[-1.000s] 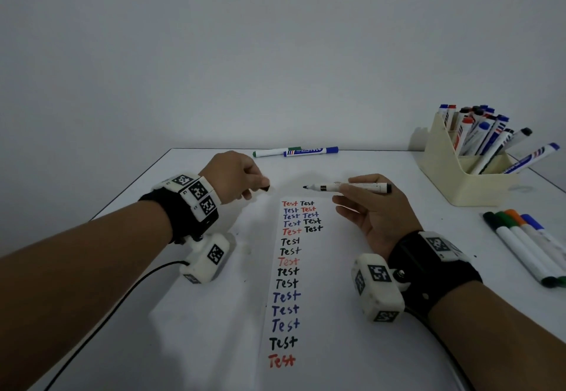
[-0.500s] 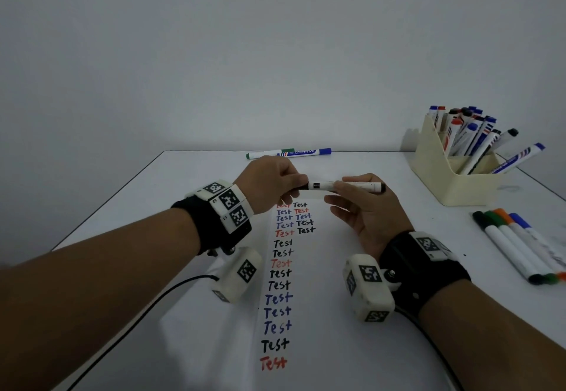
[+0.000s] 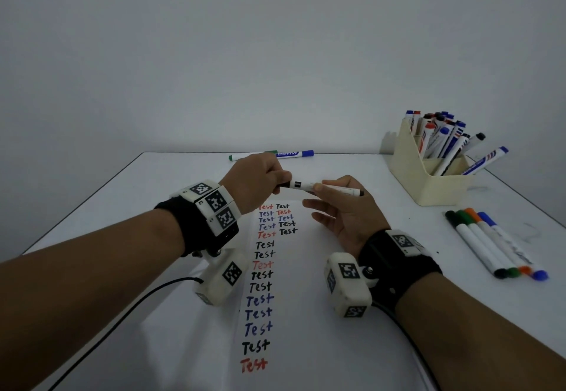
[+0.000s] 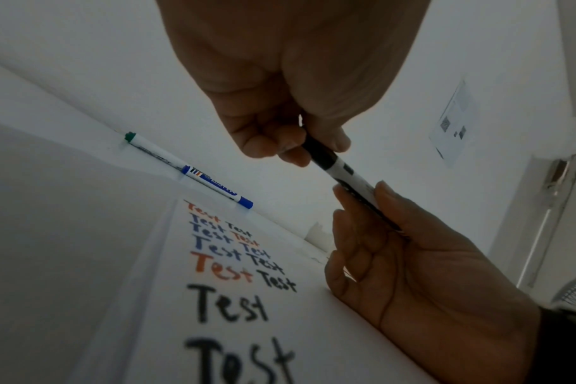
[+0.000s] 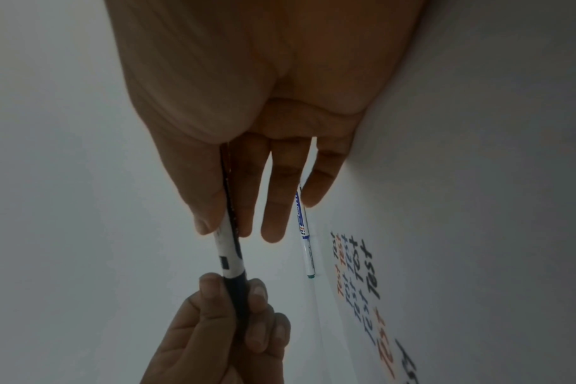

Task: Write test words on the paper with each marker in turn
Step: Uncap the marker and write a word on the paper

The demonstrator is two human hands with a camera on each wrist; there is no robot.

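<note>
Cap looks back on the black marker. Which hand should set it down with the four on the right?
Right. The right hand already pinches the black marker by its barrel and is nearer the four markers; the left hand only grips the cap end.

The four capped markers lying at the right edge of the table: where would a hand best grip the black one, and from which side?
Grip the black marker at mid-barrel, coming from above and from its left. It lies flat as the outermost of the row, with the green marker close against its right side, so only the left flank and top are free. The bare table on that side leaves room for fingers.
</note>
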